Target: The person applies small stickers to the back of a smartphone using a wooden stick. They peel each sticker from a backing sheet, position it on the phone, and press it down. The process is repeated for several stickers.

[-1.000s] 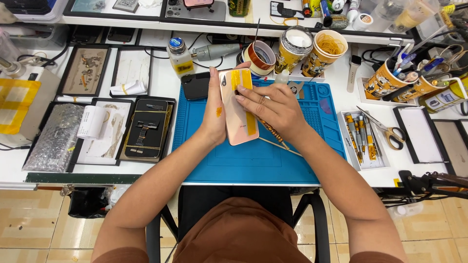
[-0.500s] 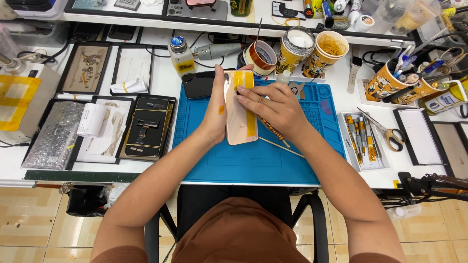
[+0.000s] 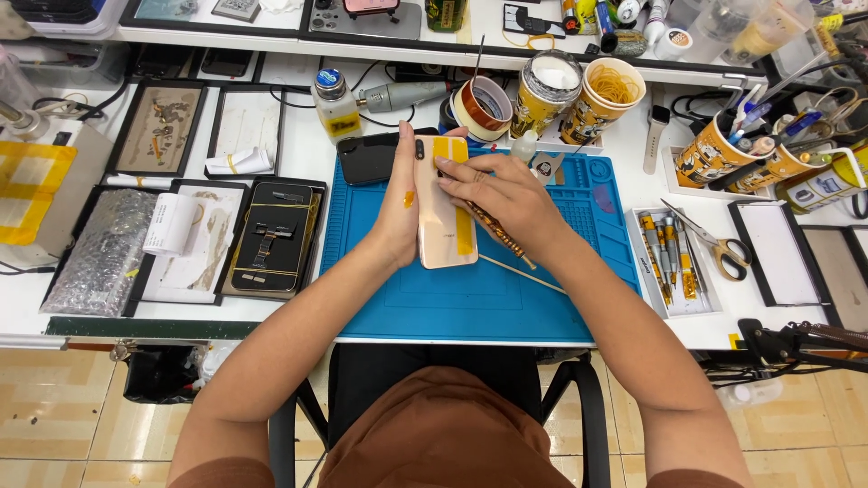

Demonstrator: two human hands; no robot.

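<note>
- I see my left hand (image 3: 398, 212) clasped along the left edge of a pale gold smartphone lying back-up (image 3: 443, 212), with a yellow tape strip down its right side.
- My right hand (image 3: 502, 199) presses its fingertips on the phone's upper back and grips a patterned, slim tool (image 3: 495, 233); the two hands sit close together on the phone.
- The phone rests over the blue rubber work mat (image 3: 542, 298), near its upper left part, just beside a dark phone lying flat (image 3: 366, 155).
- A yellow-labelled small bottle with a blue cap (image 3: 334, 107) stands behind the mat.
- Two yellow patterned paper cups (image 3: 579, 99) and a roll of brown tape (image 3: 482, 104) stand at the mat's far edge.
- Left, black trays (image 3: 271, 239) hold parts; a yellow square sheet (image 3: 27, 190) lies far left.
- Right, scissors with orange handles (image 3: 714, 244) lie on a white tray.
- The white bench (image 3: 298, 154) stands over a beige tiled floor (image 3: 81, 416).
</note>
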